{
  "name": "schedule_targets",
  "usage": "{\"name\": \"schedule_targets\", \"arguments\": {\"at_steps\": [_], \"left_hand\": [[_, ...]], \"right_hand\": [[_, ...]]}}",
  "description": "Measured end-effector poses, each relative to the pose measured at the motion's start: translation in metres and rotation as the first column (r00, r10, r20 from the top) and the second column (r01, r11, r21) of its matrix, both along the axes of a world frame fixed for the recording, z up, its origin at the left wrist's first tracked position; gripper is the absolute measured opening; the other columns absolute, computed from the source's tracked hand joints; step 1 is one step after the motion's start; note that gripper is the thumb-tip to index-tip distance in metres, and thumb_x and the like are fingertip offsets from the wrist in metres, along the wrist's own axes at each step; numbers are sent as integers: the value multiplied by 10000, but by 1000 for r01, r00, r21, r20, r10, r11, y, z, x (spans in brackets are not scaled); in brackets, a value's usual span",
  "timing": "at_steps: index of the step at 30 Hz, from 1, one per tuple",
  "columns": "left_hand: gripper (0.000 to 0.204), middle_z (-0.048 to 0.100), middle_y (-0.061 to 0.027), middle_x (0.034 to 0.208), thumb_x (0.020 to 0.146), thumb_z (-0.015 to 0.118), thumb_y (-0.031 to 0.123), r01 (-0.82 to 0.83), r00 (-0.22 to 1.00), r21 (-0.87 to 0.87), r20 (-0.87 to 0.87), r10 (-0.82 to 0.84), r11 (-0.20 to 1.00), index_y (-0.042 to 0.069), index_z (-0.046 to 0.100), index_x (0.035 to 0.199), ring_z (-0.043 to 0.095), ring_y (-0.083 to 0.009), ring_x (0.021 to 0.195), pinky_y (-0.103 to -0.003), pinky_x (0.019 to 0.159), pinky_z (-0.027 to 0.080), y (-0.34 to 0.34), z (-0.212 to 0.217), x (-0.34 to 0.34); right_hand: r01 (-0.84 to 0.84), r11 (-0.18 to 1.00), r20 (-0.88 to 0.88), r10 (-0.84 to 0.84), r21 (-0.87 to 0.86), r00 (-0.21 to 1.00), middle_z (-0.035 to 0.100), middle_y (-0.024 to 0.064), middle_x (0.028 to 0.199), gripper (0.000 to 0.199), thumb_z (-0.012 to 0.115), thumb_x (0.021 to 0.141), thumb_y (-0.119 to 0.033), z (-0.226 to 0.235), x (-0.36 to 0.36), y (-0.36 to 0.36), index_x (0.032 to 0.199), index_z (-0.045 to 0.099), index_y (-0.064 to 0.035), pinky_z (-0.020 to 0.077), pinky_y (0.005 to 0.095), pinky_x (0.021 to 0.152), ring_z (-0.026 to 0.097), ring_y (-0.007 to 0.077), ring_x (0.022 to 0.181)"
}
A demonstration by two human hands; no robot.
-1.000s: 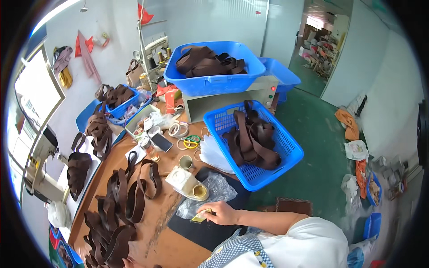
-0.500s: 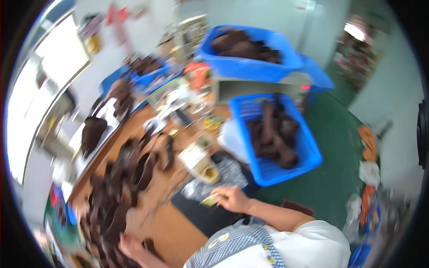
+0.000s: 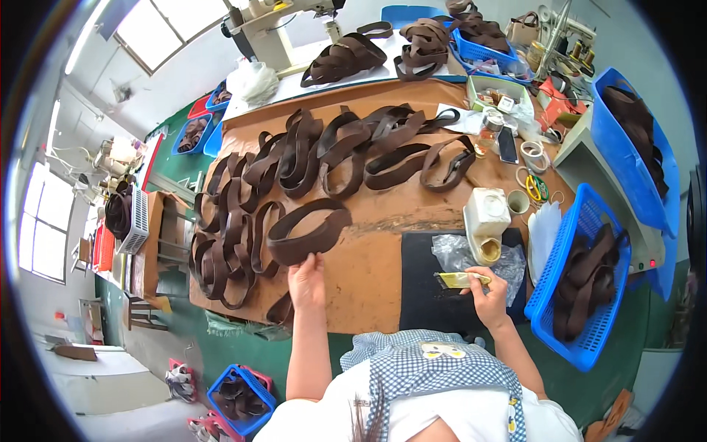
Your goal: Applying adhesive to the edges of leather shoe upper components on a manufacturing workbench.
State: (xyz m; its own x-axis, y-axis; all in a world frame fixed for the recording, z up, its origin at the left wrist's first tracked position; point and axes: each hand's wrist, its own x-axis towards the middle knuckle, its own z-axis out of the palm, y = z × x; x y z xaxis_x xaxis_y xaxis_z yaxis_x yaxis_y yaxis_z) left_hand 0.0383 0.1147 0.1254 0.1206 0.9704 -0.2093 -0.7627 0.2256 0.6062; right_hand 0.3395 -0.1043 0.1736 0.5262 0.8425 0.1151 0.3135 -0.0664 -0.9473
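My left hand (image 3: 308,283) is closed on the lower edge of a wide dark brown strap loop (image 3: 298,247), lifted at the near side of the brown worktable (image 3: 368,295). Many similar strap loops (image 3: 298,158) lie in rows on the tabletop beyond and to the left of it. Over a black mat (image 3: 420,313), my right hand (image 3: 487,295) pinches a small flat brush (image 3: 456,280) with a yellowish handle, its tip pointing left. Just beyond that hand, a small yellowed cup (image 3: 487,250) adjoins a white box-shaped container (image 3: 487,210), with clear plastic film (image 3: 449,250) beside them.
A blue basket (image 3: 541,302) of brown straps stands at the right edge; a larger blue tub (image 3: 674,199) sits behind it on a machine. Tape rolls (image 3: 534,151), scissors (image 3: 541,188) and a phone (image 3: 508,145) lie at the back right. A sewing machine (image 3: 276,29) stands at the far side.
My view has swung to the left and steadied. My left hand, earlier among the straps, now holds up one strap loop. My right hand still has the brush.
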Motion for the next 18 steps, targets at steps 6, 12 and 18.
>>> {"name": "schedule_targets", "arguments": {"at_steps": [6,12,18], "left_hand": [[338,629,-52,1109,864,619,-105,146,986,-15,78,-145,989,49,580,1163,592,-194,1064,-382,1023,482,21,-19,75],[303,636,-38,1064,840,640,-127,212,966,-28,160,-205,977,40,614,1092,613,-193,1054,-398,1061,472,44,-55,155],[401,583,-80,1268,838,636,-127,196,964,-172,215,-157,965,34,571,1200,562,-249,1188,-377,1055,476,48,-113,181]], "right_hand": [[75,996,-14,-76,-40,997,680,112,851,109,581,918,0,-6,0,-9,983,656,44,538,258,561,688,171,637],[192,977,-15,-194,-93,981,680,101,795,130,536,949,-16,-13,6,-35,998,633,56,521,233,574,677,142,629],[257,956,-36,-265,-143,964,678,108,783,111,548,931,-1,-16,9,-46,970,637,53,524,254,558,679,159,610]]}}
